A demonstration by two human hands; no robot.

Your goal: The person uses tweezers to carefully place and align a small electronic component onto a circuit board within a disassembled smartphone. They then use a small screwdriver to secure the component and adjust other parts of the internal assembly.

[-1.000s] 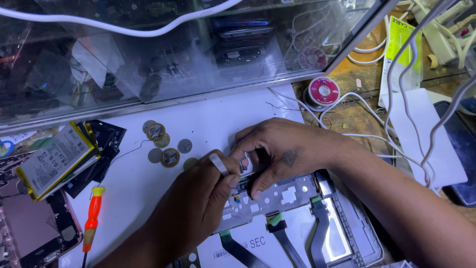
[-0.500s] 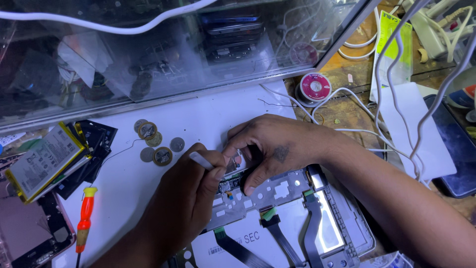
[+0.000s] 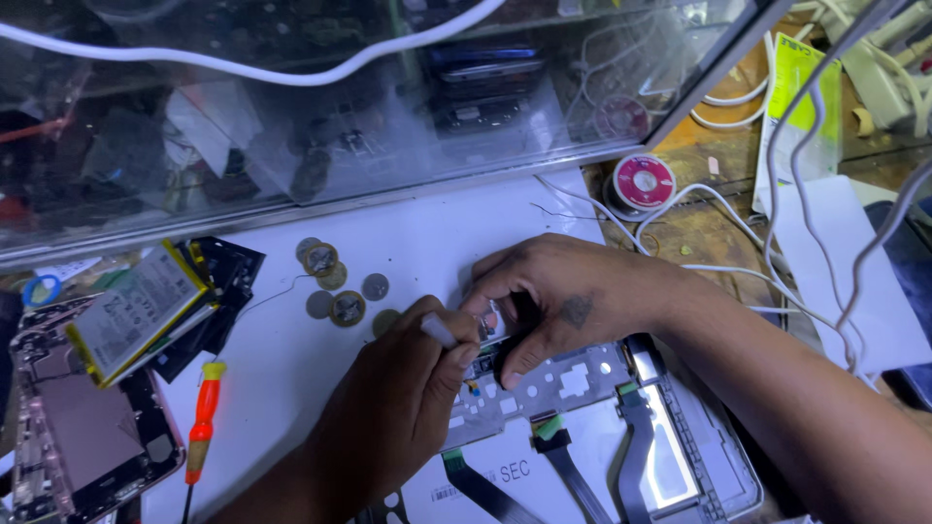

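Note:
An opened flat device with a silver inner frame and dark ribbon cables lies on the white mat at lower centre. My left hand comes in from the bottom left and is closed around a thin silver tool, whose far end is hidden between the two hands at the device's top edge. My right hand reaches in from the right. Its fingers curl over that same top edge, with thumb and fingertips pressing on the frame. What lies under its fingers is hidden.
Several coins lie just left of the hands. An orange-handled screwdriver, a flat battery and a bare phone shell sit at the left. A pink-labelled wire spool and white cables lie at the right. A glass cabinet runs along the back.
My left hand has turned the silver tool and brought it closer to my right hand's fingers. The right hand stays pressed on the device's top edge.

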